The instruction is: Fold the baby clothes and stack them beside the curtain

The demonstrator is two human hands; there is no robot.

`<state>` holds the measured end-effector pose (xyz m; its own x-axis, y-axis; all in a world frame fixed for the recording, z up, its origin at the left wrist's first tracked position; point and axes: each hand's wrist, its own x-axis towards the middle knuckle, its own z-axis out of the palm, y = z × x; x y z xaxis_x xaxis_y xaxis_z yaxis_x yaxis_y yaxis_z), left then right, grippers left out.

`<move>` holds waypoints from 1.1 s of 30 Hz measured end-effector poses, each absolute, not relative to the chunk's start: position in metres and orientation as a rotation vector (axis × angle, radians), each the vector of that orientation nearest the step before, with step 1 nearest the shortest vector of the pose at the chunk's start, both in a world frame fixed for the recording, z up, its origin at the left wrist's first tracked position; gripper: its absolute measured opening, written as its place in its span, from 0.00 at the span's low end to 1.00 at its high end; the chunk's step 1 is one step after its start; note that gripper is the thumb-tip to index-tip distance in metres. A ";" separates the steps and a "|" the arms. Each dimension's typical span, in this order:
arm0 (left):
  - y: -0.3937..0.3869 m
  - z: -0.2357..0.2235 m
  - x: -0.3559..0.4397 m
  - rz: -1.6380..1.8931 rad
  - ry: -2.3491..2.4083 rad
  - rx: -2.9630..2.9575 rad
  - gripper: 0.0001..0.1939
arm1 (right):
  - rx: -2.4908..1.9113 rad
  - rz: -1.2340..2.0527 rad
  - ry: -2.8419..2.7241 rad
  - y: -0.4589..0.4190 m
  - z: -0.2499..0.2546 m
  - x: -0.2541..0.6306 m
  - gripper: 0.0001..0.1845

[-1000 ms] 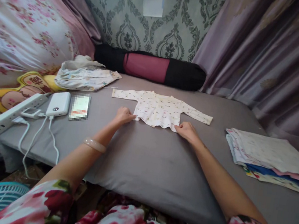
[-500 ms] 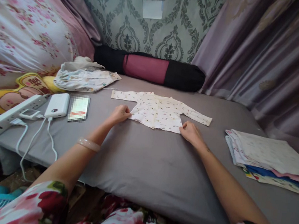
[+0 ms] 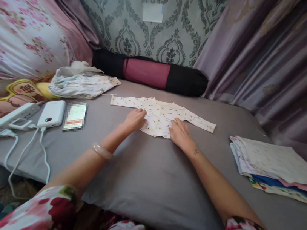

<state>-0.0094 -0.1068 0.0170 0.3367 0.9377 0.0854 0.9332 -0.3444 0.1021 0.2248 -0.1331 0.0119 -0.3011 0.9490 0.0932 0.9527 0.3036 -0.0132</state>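
A small white baby shirt (image 3: 159, 117) with a scattered print lies spread flat on the grey bed sheet, both long sleeves stretched out sideways. My left hand (image 3: 135, 120) rests on the left part of its body, fingers slightly bent and lying on the cloth. On the opposite side my right hand (image 3: 180, 133) touches the body of the shirt, its fingers loosely curved over the fabric. Neither hand grips it. The shirt's lower side edges are partly hidden under the hands.
Folded clothes (image 3: 278, 163) are stacked at the right. Crumpled printed clothing (image 3: 82, 84) lies back left, near a yellow cushion (image 3: 3, 101). A power strip (image 3: 0, 127), white power bank (image 3: 52, 114) and cables occupy the left edge. A black and maroon bolster (image 3: 148, 73) lies along the wall.
Both hands have let go of the shirt's bottom corners and moved inward and slightly up onto its body. The view has shifted a little.
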 end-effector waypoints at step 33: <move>-0.070 -0.026 0.065 0.331 1.645 2.601 0.27 | -1.855 0.006 -2.380 -0.077 -0.022 0.209 0.32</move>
<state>0.0654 -0.0698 -0.0258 0.4128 0.8975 0.1551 0.8876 -0.4346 0.1524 0.2089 -0.0768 -0.0220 -0.2395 0.9662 0.0951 0.9657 0.2472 -0.0793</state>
